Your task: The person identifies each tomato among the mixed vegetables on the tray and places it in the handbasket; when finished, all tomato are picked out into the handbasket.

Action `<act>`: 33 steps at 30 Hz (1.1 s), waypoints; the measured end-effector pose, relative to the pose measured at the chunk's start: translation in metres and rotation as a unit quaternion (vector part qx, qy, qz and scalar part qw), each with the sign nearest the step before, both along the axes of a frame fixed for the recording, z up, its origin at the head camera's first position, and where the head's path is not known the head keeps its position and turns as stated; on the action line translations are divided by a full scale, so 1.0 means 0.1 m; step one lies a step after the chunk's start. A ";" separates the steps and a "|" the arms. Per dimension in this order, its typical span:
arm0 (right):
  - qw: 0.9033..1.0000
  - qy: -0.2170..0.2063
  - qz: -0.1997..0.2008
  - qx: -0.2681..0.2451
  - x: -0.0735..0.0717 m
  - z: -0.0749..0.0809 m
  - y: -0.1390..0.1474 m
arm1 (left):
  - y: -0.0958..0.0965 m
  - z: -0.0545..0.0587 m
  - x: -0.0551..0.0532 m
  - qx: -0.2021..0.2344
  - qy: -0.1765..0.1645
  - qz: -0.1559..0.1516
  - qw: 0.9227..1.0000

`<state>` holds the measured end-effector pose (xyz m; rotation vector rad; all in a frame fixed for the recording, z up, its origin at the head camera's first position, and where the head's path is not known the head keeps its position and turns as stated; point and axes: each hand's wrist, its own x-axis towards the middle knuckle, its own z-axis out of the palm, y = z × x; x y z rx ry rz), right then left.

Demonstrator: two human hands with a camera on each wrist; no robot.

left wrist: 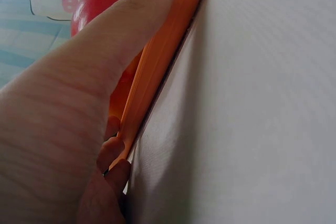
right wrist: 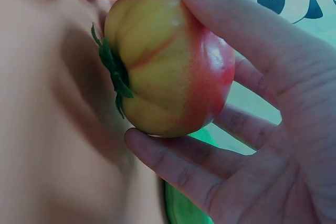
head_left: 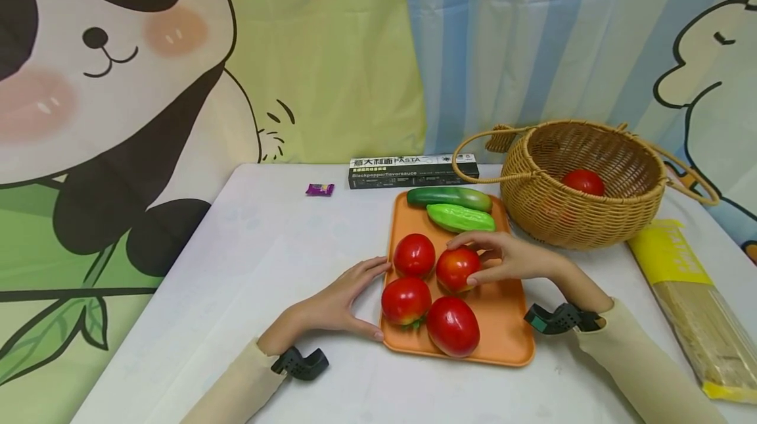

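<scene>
Red tomato [head_left: 458,269] sits in the grip of the right hand [head_left: 514,258], over the orange tray [head_left: 503,325]: the thumb is on its near side, the other fingers curve round its far side, and its yellowish underside with a green leafy stem faces the tray. Whether it touches the tray's floor I cannot tell. Just left of the grip and slightly beyond is a second tomato [head_left: 414,255]; left and nearer the person is a third tomato [head_left: 406,300], green leaves showing at its base; directly on the person's side of the grip lies an oval red fruit [head_left: 453,327]. Beyond the grip, side by side at the tray's far end, are a light green cucumber [head_left: 461,217] and a dark green cucumber [head_left: 451,198]. Well left of the grip, the left hand [head_left: 340,299] is spread, clasping nothing, its thumb and fingertips against the tray's left edge. To the right of the grip and farther off stands a wicker basket [head_left: 579,227] with a red fruit inside [head_left: 583,182]; right and nearer lies a yellow-topped pasta bag [head_left: 692,306]. Past the cucumbers is a black pasta box [head_left: 378,174], and far left of the grip a small purple packet [head_left: 320,190]
</scene>
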<state>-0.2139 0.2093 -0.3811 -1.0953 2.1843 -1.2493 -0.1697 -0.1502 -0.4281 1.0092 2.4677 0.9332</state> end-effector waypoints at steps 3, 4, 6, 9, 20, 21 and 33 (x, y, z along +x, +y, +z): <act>1.000 0.011 -0.007 -0.002 -0.01 0.01 0.01 | 0.00 0.00 0.00 0.001 0.000 0.000 1.000; 1.000 0.014 -0.009 -0.003 -0.01 0.02 0.01 | -0.01 -0.01 0.00 0.002 0.001 0.000 1.000; 1.000 0.021 -0.009 -0.007 -0.02 0.04 0.01 | -0.01 -0.01 -0.01 0.003 0.005 -0.001 1.000; 0.999 0.028 -0.007 -0.018 -0.02 0.07 0.02 | -0.02 -0.01 -0.01 0.004 0.011 -0.004 1.000; 0.998 0.047 -0.011 -0.031 -0.04 0.11 0.04 | -0.02 0.00 0.00 0.010 0.012 -0.005 1.000; 0.998 0.049 -0.011 -0.035 -0.04 0.11 0.05 | -0.02 0.00 0.00 0.011 0.011 -0.005 1.000; 0.992 0.086 -0.047 -0.081 -0.01 0.22 0.18 | 0.00 0.00 0.01 0.009 0.010 -0.007 1.000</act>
